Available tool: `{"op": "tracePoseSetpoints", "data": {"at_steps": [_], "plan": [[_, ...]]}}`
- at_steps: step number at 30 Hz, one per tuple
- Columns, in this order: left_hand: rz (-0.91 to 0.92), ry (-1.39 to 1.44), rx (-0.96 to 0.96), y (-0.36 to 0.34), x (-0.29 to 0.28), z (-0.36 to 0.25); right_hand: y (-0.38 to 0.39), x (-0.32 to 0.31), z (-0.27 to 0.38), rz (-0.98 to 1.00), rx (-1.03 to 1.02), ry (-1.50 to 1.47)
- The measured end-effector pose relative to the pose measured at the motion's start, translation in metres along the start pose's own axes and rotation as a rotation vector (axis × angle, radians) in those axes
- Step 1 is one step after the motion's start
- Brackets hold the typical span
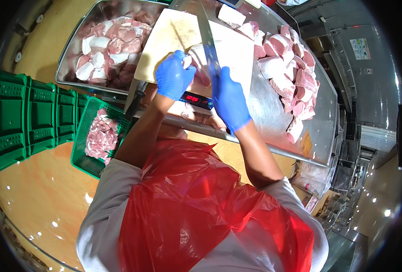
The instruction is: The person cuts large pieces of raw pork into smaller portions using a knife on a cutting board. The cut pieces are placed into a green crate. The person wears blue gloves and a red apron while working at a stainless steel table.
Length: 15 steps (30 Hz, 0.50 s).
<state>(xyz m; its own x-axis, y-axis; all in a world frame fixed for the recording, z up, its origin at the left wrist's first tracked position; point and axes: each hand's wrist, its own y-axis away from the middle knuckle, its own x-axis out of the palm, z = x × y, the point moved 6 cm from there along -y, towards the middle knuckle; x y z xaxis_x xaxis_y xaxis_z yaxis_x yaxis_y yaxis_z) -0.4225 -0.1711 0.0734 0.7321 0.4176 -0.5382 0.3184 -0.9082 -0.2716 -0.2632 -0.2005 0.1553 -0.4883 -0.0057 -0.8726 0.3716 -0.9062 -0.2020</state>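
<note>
My left hand (173,77), in a blue glove, holds a piece of pink meat with a white fat layer (200,75) on a cream cutting board (160,36). My right hand (229,97), also gloved, grips a long knife (204,31) whose blade points away from me, over the meat. A scale with a red lit display (192,99) sits just below the board's near edge, between my hands. More meat scraps (192,113) lie beside it, partly hidden.
A steel tub (62,65) of meat pieces is at the left. Several thick meat cuts (296,88) lie on the steel table (269,127) at the right. A green crate (78,158) of scraps and several green crates (42,111) stand lower left. A second knife handle (135,102) lies beside the board.
</note>
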Motion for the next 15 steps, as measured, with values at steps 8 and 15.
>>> {"op": "tracePoseSetpoints", "data": {"at_steps": [8, 15], "plan": [[-0.049, 0.106, 0.014, 0.011, -0.006, 0.016, -0.001, 0.048, -0.017, 0.32, 0.037, 0.238], [-0.046, 0.129, -0.197, 0.05, -0.063, 0.077, 0.124, -0.053, -0.062, 0.631, 0.106, 0.365]]}}
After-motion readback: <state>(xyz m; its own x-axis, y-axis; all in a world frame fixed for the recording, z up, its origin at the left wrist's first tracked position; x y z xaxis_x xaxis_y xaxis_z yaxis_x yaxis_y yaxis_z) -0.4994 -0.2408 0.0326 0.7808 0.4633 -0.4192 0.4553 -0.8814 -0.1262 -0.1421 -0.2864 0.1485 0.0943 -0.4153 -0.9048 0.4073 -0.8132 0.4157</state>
